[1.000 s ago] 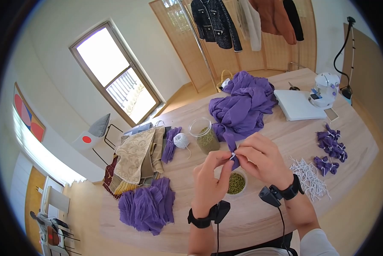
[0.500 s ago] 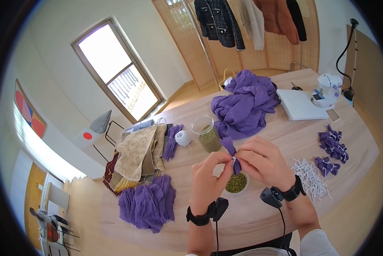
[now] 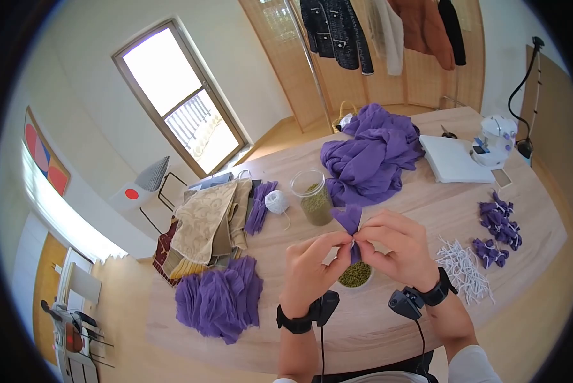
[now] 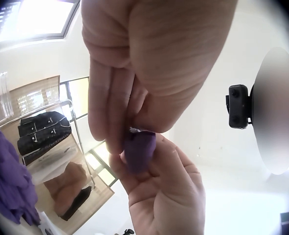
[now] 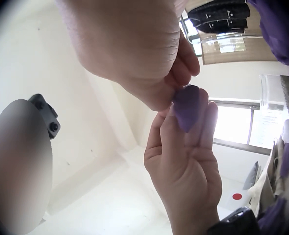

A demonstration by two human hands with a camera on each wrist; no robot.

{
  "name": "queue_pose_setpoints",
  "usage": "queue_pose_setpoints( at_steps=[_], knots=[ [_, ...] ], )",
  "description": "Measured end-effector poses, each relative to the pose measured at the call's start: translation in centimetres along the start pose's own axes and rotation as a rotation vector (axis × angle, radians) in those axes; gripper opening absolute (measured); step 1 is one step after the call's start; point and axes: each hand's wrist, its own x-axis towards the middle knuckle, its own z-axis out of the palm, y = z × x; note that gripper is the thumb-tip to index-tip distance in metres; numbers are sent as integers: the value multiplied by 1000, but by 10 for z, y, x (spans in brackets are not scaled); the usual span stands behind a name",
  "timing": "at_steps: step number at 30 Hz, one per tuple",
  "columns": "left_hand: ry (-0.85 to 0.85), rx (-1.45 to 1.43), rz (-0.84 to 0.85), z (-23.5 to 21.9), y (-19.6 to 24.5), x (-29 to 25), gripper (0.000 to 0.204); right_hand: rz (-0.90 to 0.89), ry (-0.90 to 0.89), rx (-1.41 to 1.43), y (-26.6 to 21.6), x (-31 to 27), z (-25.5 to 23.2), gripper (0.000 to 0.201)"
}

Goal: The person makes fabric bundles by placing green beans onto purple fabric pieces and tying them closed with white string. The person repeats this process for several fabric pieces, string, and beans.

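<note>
Above a round container of green beans, both hands meet at a small purple cloth piece. My left hand pinches white string at its narrow middle from the left; my right hand pinches the same spot from the right. The cloth's upper end fans out above the fingers, and its lower end hangs below them. In the left wrist view a bit of white string shows over the purple cloth. The right wrist view shows the purple cloth between the fingertips of both hands.
A glass jar stands behind the hands, by a string ball. Purple cloth lies behind and at left. Cut strings, tied purple bundles and a sewing machine are at right.
The cloth's upper end has spread and stands up more above the fingers. Both hands have closed in around the string at its middle. The head view has shifted slightly.
</note>
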Motion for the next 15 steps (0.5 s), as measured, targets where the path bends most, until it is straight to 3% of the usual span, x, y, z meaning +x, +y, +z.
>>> queue_pose_setpoints(
  at_steps=[6,15],
  knots=[
    [19,121,114,1,3,1,18,163,37,98,-3,-3,4,21],
    [36,208,166,1,5,-1,21,31,23,1,-4,-2,6,25]
  ],
)
